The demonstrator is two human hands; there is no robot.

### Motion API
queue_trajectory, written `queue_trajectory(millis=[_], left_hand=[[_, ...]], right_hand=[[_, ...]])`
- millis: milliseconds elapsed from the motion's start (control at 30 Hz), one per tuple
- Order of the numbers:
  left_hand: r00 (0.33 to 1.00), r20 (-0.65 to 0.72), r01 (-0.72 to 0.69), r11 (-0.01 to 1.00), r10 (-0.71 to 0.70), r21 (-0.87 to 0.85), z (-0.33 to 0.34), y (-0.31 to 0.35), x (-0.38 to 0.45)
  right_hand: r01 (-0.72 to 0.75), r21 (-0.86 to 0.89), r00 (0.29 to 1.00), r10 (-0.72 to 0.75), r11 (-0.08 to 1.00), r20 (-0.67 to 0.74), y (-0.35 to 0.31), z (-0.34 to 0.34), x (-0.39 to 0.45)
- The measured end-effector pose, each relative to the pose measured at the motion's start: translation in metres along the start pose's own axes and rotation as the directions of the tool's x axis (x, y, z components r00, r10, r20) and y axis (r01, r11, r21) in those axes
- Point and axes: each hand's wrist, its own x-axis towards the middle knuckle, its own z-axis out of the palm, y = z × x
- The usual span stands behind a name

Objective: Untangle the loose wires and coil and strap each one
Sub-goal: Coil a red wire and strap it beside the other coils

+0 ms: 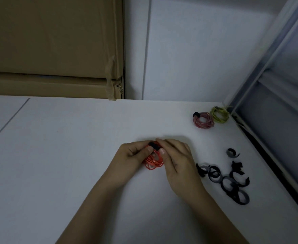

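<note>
Two finished coils: parked at 2 o'clock on bench, clear of work
Orange coil: left hand fingers and right hand fingers pinch it, closing black strap
Spare straps: 3 o'clock, within reach

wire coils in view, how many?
3. Orange coil held by both hands mid-table; pink coil and yellow-green coil side by side at the far right corner. No others visible.

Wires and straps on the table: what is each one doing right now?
Orange wire: coiled, held by both hands.
Black strap: around the orange coil.
Left hand: pinches the coil.
Right hand: pinches the strap.
Pink wire: coiled, strapped.
Yellow wire: coiled.
Spare straps: loose, curled.
</note>
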Motion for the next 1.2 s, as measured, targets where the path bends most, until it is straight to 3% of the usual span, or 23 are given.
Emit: queue_trajectory(millis=[100,300,433,567,900,1100,1200], left_hand=[[1.0,0.008,0.018,1.0,-0.018,-0.006,0.0,0.0,0.0],[0.996,0.082,0.031,1.0,-0.03,-0.004,-0.001,0.001,0.001],[0.995,0.092,0.027,1.0,-0.027,0.0,-0.001,0.001,0.001],[0.997,0.078,0.014,1.0,-0.015,0.014,0.001,-0.001,0.001],[1.0,0.021,-0.012,1.0,0.012,0.008,0.001,-0.005,0.002],[1.0,0.017,-0.025,0.999,0.025,0.037,0.0,-0.006,0.002],[0.999,0.036,-0.017,0.999,0.015,0.033,0.002,-0.004,0.001]], right_hand=[[0.019,-0.05,0.998,-0.022,0.999,-0.067,0.001,0.0,0.002],[-0.005,0.134,0.985,0.028,0.991,-0.169,0.001,0.003,0.002],[0.119,-0.016,0.963,-0.119,0.993,-0.242,0.002,0.001,0.001],[0.174,-0.147,0.954,-0.203,0.974,-0.219,0.006,-0.002,0.003],[0.183,-0.286,0.972,-0.216,0.941,-0.091,-0.003,-0.009,0.004],[0.187,-0.112,0.982,-0.184,0.976,0.041,0.006,-0.014,0.006],[0.187,-0.078,0.982,-0.188,0.979,-0.01,0.009,-0.014,0.006]])
